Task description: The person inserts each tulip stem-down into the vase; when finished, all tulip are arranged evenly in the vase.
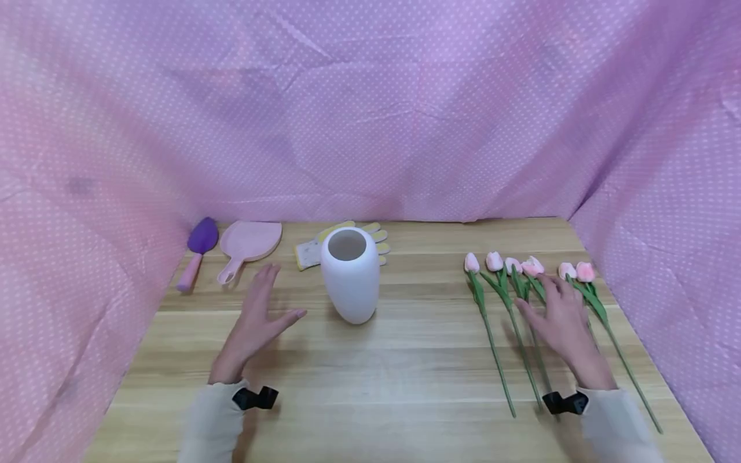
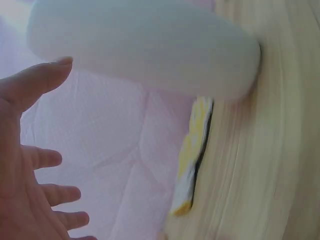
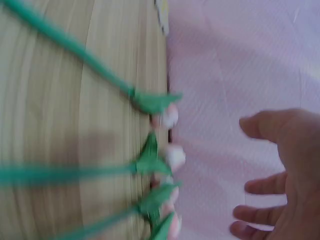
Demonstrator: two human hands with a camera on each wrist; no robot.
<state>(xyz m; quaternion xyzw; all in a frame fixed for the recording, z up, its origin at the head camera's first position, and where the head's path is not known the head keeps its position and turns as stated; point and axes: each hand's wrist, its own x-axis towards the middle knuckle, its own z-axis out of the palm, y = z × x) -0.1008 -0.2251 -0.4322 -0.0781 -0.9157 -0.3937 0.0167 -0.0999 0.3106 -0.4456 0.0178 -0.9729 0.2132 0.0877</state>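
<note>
A tall white vase [image 1: 352, 283] stands upright on the wooden table, its round mouth facing up. My left hand [image 1: 258, 325] is to the left of it, thumb and fingers spread, holding nothing. In the left wrist view the thumb overlaps the vase [image 2: 150, 47]. Over on the right lie several pink tulips [image 1: 494, 261] with long green stems. Above them hovers my right hand [image 1: 561, 318], fingers apart and nothing in its grasp, covering part of some stems. The right wrist view shows tulip stems [image 3: 75, 172] beside that hand [image 3: 285, 170].
Behind the vase lies a yellow and white work glove [image 1: 309, 254], partly hidden. A pink dustpan-like scoop [image 1: 255, 241] and a purple trowel [image 1: 202, 236] with a pink handle are at the back left. Pink dotted cloth [image 1: 370, 128] hangs around the table [image 1: 376, 399].
</note>
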